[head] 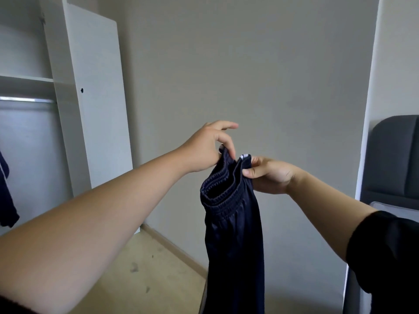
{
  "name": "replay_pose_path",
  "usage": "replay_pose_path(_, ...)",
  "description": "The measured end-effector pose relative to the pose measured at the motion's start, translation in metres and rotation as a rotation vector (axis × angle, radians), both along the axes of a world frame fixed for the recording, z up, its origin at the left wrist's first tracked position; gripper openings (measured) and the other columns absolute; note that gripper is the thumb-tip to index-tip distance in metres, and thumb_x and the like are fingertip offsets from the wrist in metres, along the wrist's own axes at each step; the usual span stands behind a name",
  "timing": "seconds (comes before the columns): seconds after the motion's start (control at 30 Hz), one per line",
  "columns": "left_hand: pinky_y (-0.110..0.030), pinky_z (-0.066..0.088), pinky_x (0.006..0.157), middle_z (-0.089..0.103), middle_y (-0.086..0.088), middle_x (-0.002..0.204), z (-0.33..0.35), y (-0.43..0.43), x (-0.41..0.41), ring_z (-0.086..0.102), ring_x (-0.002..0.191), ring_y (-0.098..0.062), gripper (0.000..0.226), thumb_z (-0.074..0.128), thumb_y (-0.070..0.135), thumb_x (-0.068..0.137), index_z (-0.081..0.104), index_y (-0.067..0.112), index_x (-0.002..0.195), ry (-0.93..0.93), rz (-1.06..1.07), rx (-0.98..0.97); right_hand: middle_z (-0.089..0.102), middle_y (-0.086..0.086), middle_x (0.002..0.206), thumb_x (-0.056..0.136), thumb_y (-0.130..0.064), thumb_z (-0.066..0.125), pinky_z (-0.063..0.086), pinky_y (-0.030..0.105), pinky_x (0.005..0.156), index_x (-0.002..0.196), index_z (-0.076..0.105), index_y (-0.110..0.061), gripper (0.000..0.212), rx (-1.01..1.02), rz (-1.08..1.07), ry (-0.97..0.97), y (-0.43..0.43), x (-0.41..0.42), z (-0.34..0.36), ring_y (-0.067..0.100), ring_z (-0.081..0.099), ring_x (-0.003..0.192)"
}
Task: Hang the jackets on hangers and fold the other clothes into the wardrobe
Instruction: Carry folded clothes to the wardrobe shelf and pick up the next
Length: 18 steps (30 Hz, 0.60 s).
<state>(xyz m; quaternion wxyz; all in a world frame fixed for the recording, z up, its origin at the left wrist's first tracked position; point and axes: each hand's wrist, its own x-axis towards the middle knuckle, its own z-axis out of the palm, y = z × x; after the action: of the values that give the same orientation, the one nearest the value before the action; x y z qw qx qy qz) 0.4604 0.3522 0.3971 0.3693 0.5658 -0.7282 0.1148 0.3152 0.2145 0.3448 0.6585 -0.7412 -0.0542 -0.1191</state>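
While both hands are raised in mid-air in front of the wall (249,75), dark navy trousers (233,234) hang between them, held up by the elastic waistband (223,189). Nothing supports them from below; the legs drop straight past the bottom of the view.

The left hand (204,150) pinches the far left part of the waistband between thumb and curled fingers, with the index finger sticking out straight and free. The right hand (271,175) pinches the right part of the waistband, thumb on the near side and fingers behind, just beside a small white tag (244,157). The hands are close together, so the waistband opening is bunched and sags open toward the camera. A black sleeve (390,257) covers the right upper arm.

The white wardrobe (61,132) stands at left, well apart from the trousers, with its door (97,98) swung open. Inside are a shelf (25,77) and, just below it, a metal rail (27,100). Another dark garment (5,196) hangs at the left edge of the view, mostly cut off. A grey padded piece (394,155) is at far right. The pale floor (147,268) shows a few scuffs.
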Motion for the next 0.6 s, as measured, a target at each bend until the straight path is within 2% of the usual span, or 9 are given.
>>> replay_pose_path(0.1,-0.017,0.025,0.103,0.037,0.008,0.148,-0.001,0.002,-0.002,0.034,0.136,-0.008,0.044,0.061,-0.010,0.081,0.066,0.031,0.066,0.103,-0.002,0.112,0.072,0.008,0.100,0.064,-0.017,0.086,0.052,0.033,0.086,0.092,0.076,-0.011,0.031,0.061,-0.017,-0.015,-0.002,-0.001,-0.006,0.024,0.067,0.097)
replay_pose_path(0.17,-0.025,0.025,0.108,0.037,0.008,0.148,0.000,0.004,0.004,0.033,0.138,-0.009,0.040,0.056,-0.008,0.085,0.067,0.028,0.072,0.226,0.018,0.200,0.073,0.007,0.097,0.067,-0.011,0.077,0.054,0.030,0.082,0.088,0.077,-0.012,0.021,0.090,-0.119,-0.058,-0.003,-0.003,-0.009,0.022,0.068,0.094)
replay_pose_path(0.23,-0.031,0.033,0.108,0.050,0.010,0.135,-0.001,0.005,0.010,0.044,0.129,-0.010,0.031,0.046,0.000,0.092,0.067,0.022,0.082,0.418,-0.021,0.357,0.073,0.006,0.095,0.072,-0.006,0.064,0.054,0.028,0.079,0.086,0.078,-0.011,0.020,0.129,-0.267,-0.107,-0.006,-0.004,-0.013,0.020,0.069,0.091)
replay_pose_path(0.3,-0.031,0.043,0.092,0.060,0.007,0.110,-0.007,0.004,0.011,0.058,0.105,-0.013,0.012,0.049,0.015,0.096,0.060,0.018,0.095,0.567,-0.042,0.477,0.072,0.010,0.097,0.074,-0.003,0.059,0.055,0.030,0.079,0.090,0.076,-0.006,0.023,0.182,-0.358,-0.146,-0.010,-0.003,-0.017,0.023,0.069,0.092)
replay_pose_path(0.33,-0.030,0.044,0.084,0.061,0.005,0.105,-0.011,0.001,0.011,0.059,0.094,-0.014,0.009,0.053,0.019,0.095,0.055,0.019,0.104,0.575,-0.004,0.477,0.072,0.011,0.099,0.074,-0.002,0.059,0.054,0.031,0.079,0.093,0.074,-0.003,0.024,0.192,-0.385,-0.153,-0.011,-0.003,-0.018,0.024,0.069,0.093)
replay_pose_path(0.37,-0.029,0.045,0.079,0.062,0.006,0.104,-0.017,-0.003,0.013,0.061,0.090,-0.015,0.022,0.058,0.019,0.093,0.050,0.022,0.113,0.567,0.056,0.451,0.071,0.012,0.100,0.074,-0.003,0.060,0.055,0.032,0.080,0.095,0.073,-0.003,0.024,0.187,-0.402,-0.152,-0.013,-0.004,-0.019,0.025,0.068,0.093)
replay_pose_path(0.43,-0.031,0.049,0.081,0.065,0.005,0.104,-0.024,-0.011,0.014,0.064,0.090,-0.018,0.040,0.061,0.013,0.091,0.047,0.023,0.126,0.540,0.161,0.363,0.072,0.012,0.098,0.074,-0.004,0.062,0.055,0.032,0.080,0.094,0.073,-0.003,0.023,0.155,-0.426,-0.119,-0.012,-0.005,-0.020,0.025,0.069,0.092)
replay_pose_path(0.5,-0.033,0.051,0.089,0.070,-0.001,0.105,-0.026,-0.015,0.012,0.066,0.091,-0.018,0.039,0.058,0.005,0.090,0.057,0.021,0.126,0.521,0.187,0.328,0.072,0.011,0.099,0.072,-0.005,0.063,0.055,0.031,0.082,0.098,0.071,-0.002,0.027,0.121,-0.444,-0.096,-0.012,-0.006,-0.020,0.024,0.068,0.093)
replay_pose_path(0.6,-0.029,0.051,0.090,0.071,-0.004,0.108,-0.027,-0.016,0.008,0.066,0.090,-0.014,0.033,0.056,-0.001,0.091,0.067,0.021,0.114,0.483,0.179,0.321,0.072,0.010,0.099,0.074,-0.003,0.063,0.053,0.030,0.085,0.104,0.067,-0.001,0.030,0.106,-0.459,-0.101,-0.012,-0.008,-0.019,0.023,0.067,0.094)
